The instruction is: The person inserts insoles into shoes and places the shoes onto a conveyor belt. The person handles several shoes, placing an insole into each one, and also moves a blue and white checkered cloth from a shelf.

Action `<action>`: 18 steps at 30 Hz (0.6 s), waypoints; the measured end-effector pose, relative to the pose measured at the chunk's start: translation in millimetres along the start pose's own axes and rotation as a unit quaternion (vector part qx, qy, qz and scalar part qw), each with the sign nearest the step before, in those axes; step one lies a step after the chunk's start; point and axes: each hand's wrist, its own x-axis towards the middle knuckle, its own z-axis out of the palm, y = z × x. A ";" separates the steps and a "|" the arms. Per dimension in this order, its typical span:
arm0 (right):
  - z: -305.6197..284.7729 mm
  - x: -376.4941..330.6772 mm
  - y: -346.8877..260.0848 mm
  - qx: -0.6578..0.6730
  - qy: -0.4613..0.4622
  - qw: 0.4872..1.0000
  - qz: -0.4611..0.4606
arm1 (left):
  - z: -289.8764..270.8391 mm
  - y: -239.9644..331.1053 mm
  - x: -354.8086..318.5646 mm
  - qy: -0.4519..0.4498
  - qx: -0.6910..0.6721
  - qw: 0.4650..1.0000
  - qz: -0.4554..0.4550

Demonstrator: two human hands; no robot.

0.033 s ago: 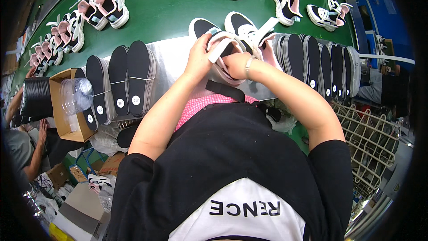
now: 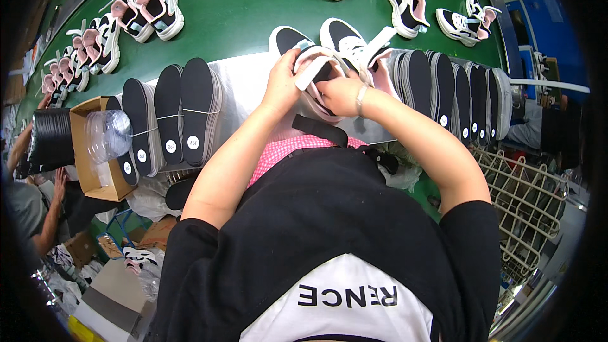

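A black and white sneaker (image 2: 290,37) with pink lining and a raised white strap is in front of me, its opening towards me. My left hand (image 2: 283,83) is closed around its left side near the collar. My right hand (image 2: 342,94), with a band on the wrist, reaches into the opening; its fingertips are hidden inside. Just to the right, touching or very close, stands a matching sneaker (image 2: 342,33), strap up. A dark curved strip (image 2: 320,130) lies at the bench's near edge below my hands; its kind is unclear.
Stacks of black insoles stand left (image 2: 201,98) and right (image 2: 415,79) on a metal ledge (image 2: 244,76). More sneakers (image 2: 158,9) line the green table (image 2: 253,0). A cardboard box (image 2: 95,164) holds clear plastic. Another person's hand (image 2: 61,183) shows far left; a wire rack (image 2: 525,196) stands right.
My right hand has drawn back slightly, towards me and to the right, so more of it shows outside the sneaker. My left hand keeps its hold.
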 end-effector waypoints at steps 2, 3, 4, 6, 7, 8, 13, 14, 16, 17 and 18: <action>15.5 -17.9 7.4 -0.067 0.096 0.990 -0.082 | -0.7 -4.5 2.6 -0.010 -0.005 1.000 0.007; 28.0 -22.8 13.3 -0.086 0.163 0.975 -0.121 | -0.1 -6.8 3.3 -0.019 -0.007 1.000 0.008; 33.3 -17.8 16.2 -0.095 0.153 0.975 -0.127 | 1.0 -12.3 4.4 -0.010 0.012 1.000 0.004; 27.2 -15.5 10.4 -0.123 0.099 0.981 -0.114 | 0.8 -17.2 7.8 -0.014 -0.007 1.000 -0.001; 21.9 -16.6 5.9 -0.143 0.051 0.984 -0.094 | 1.4 -19.0 7.2 -0.016 -0.016 1.000 -0.003; 14.2 -17.3 1.5 -0.166 0.008 0.983 -0.074 | 1.2 -18.8 7.7 -0.018 -0.022 1.000 -0.006; 16.6 -15.0 1.7 -0.145 0.016 0.987 -0.067 | 3.7 -11.2 3.4 -0.026 -0.032 0.999 -0.024; 18.3 -14.5 2.1 -0.139 0.018 0.988 -0.068 | 4.1 -6.5 3.1 -0.031 -0.046 0.998 -0.025; 21.0 -14.5 0.5 -0.129 0.017 0.990 -0.061 | 7.2 -3.7 4.0 -0.031 -0.072 0.997 -0.027; 19.9 -16.7 -2.1 -0.126 0.014 0.990 -0.056 | 7.0 -2.1 3.8 -0.039 -0.083 0.995 -0.037; 21.2 -17.4 -1.1 -0.124 0.021 0.990 -0.064 | 6.6 0.3 3.4 -0.048 -0.094 0.993 -0.047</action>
